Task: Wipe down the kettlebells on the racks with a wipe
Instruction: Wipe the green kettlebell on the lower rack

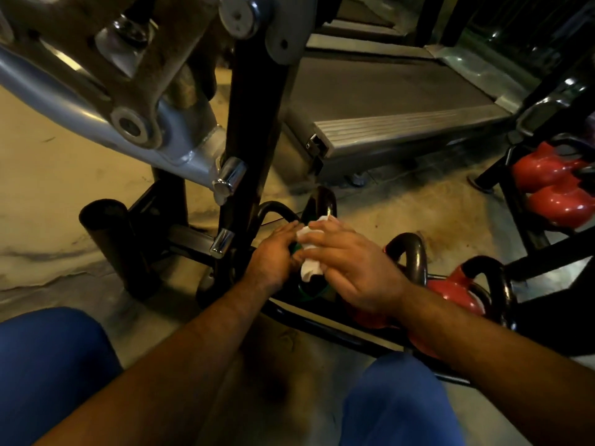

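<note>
Risk: crumpled white wipe (pixel 309 252), pressed by right hand (pixel 351 268) onto green kettlebell (pixel 314 292) beneath it, may slip; left hand (pixel 273 255), fingers loosely flat, steadies beside; low black rack (pixel 322 326).

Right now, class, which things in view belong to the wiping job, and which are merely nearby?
Job: white wipe; green kettlebell; red kettlebells; low rack; left hand; right hand.

Nearby: treadmill; grey machine arm.
</note>
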A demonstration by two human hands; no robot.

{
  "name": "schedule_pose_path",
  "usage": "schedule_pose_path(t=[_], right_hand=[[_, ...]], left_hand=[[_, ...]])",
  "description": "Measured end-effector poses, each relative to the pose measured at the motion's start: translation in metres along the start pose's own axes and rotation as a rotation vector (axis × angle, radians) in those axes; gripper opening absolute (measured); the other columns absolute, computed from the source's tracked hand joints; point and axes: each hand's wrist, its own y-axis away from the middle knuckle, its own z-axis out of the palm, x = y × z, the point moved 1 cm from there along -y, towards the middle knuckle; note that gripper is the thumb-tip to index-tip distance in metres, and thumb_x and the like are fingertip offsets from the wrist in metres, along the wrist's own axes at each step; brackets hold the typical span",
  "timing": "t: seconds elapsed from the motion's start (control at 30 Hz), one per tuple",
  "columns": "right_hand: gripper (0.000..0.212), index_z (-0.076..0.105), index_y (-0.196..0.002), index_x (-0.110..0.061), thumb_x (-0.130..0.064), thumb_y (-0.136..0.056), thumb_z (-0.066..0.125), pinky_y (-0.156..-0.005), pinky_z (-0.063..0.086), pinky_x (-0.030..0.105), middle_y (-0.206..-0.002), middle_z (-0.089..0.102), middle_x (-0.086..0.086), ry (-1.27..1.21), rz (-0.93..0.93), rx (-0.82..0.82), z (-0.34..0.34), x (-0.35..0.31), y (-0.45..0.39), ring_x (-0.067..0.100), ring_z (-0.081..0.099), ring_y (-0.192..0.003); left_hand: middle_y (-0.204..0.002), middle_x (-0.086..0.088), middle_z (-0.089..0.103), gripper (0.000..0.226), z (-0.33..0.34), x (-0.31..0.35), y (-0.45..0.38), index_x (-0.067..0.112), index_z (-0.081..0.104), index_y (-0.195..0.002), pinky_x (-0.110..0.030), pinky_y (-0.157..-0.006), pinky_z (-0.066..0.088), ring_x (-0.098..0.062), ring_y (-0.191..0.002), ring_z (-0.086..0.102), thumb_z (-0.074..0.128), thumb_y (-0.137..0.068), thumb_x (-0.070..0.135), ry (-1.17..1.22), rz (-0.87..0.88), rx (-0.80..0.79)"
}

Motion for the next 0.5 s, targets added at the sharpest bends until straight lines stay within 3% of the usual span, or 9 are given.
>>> schedule_pose_path(t=[0.07,0.13,0.27,0.4,0.47,0.5], right_hand=[[0.042,0.068,-0.129,-0.011,-0.021,-0.095,0.046,-0.122,0.029,0.047,-0.143,0.059,0.009,0.034,-0.052,0.041,0.005,0.009,0.009,0.021,0.044,-0.143],[0.043,0.066,-0.131,-0.010,-0.022,-0.096,0.045,-0.117,0.036,0.050,-0.146,0.056,0.010,0.001,0.037,0.142,0.005,0.021,0.006,0.024,0.042,-0.144],[0.045,0.059,-0.138,-0.006,-0.016,-0.096,0.045,-0.123,0.028,0.041,-0.157,0.042,0.013,-0.122,0.140,0.339,0.038,0.003,0.020,0.025,0.026,-0.153],[0.049,0.044,-0.148,-0.002,-0.012,-0.101,0.042,-0.122,0.031,0.048,-0.163,0.028,0.016,-0.172,0.158,0.491,0.080,-0.022,0.039,0.028,0.017,-0.156],[0.053,0.035,-0.154,-0.004,-0.009,-0.102,0.040,-0.122,0.032,0.045,-0.166,0.021,0.014,-0.334,0.285,0.600,0.083,-0.021,0.032,0.025,0.019,-0.155],[0.055,0.031,-0.156,-0.006,-0.009,-0.102,0.040,-0.122,0.033,0.041,-0.167,0.018,0.012,-0.443,0.346,0.651,0.083,-0.021,0.028,0.021,0.020,-0.155]], left_hand=[[-0.149,-0.007,0.050,0.060,0.001,0.006,0.002,0.012,0.054,-0.141,-0.045,-0.116,0.036,-0.024,-0.140,0.044,0.056,-0.086,0.036,-0.054,0.005,-0.027],[-0.146,-0.006,0.053,0.062,0.006,0.001,-0.002,0.013,0.056,-0.138,-0.046,-0.114,0.037,-0.021,-0.138,0.046,0.058,-0.084,0.043,-0.074,0.062,0.007],[-0.137,-0.008,0.060,0.061,0.008,-0.020,-0.004,0.012,0.060,-0.133,-0.053,-0.109,0.042,-0.024,-0.130,0.055,0.065,-0.082,0.045,0.036,0.041,0.039],[-0.136,-0.010,0.061,0.066,0.002,-0.013,-0.002,0.015,0.059,-0.134,-0.054,-0.108,0.044,-0.026,-0.128,0.057,0.065,-0.078,0.050,0.044,-0.004,0.010],[-0.134,-0.007,0.062,0.063,0.002,-0.005,0.003,0.016,0.060,-0.133,-0.047,-0.110,0.044,-0.019,-0.127,0.058,0.065,-0.079,0.047,0.006,-0.005,-0.019],[-0.125,-0.002,0.067,0.052,0.001,0.011,0.010,0.018,0.063,-0.128,-0.037,-0.107,0.048,-0.009,-0.119,0.062,0.067,-0.081,0.039,0.016,-0.006,-0.003]])
